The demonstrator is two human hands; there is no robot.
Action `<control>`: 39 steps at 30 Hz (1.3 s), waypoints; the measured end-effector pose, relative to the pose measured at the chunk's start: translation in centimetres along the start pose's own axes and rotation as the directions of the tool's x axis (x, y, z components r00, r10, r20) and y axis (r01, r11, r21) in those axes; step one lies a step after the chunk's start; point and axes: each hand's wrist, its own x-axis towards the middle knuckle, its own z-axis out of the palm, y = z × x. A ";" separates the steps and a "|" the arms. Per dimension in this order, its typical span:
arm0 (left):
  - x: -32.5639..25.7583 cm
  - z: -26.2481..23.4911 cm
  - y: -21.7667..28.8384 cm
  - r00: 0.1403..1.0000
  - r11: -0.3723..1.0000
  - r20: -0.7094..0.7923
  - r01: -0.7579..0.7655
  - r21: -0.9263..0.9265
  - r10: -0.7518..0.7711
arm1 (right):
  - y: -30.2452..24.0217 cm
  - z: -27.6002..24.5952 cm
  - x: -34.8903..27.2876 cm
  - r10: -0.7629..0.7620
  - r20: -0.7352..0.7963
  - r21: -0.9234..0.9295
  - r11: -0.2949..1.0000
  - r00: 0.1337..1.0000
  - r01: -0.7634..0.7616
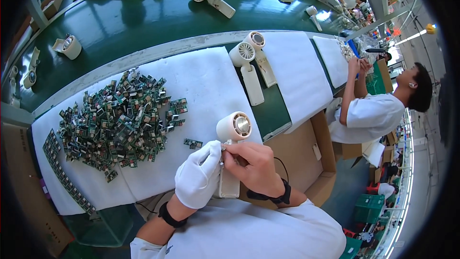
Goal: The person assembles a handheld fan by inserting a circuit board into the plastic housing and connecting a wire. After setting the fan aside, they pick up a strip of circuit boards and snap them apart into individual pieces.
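Note:
A white handheld fan (234,126) is in front of me, its round head pointing away and its handle (229,184) toward my body. My left hand (196,175), in a white glove, is closed around the fan's neck and upper handle. My bare right hand (256,165) is closed in a pinch at the same spot, its fingertips meeting the gloved ones. A tiny light bit shows between the fingertips, too small to name. Just left of the fan lies a single green circuit board (193,143), beside a large heap of such boards (117,120) on white foam sheeting (201,84).
Two more fans (251,79) lie right of the foam. Beyond, a green conveyor belt (143,12) carries several fans (213,1). A board strip (67,175) lies at the foam's left edge. An open cardboard box (302,163) stands at my right, near a co-worker (371,112).

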 end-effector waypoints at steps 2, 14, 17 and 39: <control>-0.3 -0.1 -0.2 0.999 1.000 0.028 -0.020 0.016 0.019 | -0.2 0.1 0.0 0.033 0.013 0.037 0.999 0.999 -0.033; 1.0 1.1 -1.1 0.986 0.952 -0.076 0.121 -0.280 -0.147 | -1.1 -1.0 1.1 0.153 0.004 0.005 0.988 0.988 -0.153; 0.9 1.3 -1.2 0.941 0.813 -0.012 0.284 -0.508 -0.337 | -1.1 -1.6 1.0 0.089 -0.023 -0.033 0.995 0.996 -0.090; 1.0 0.6 -1.0 0.900 0.730 0.089 0.401 -0.554 -0.427 | 0.7 -2.5 0.3 0.157 0.245 0.262 0.939 0.957 -0.222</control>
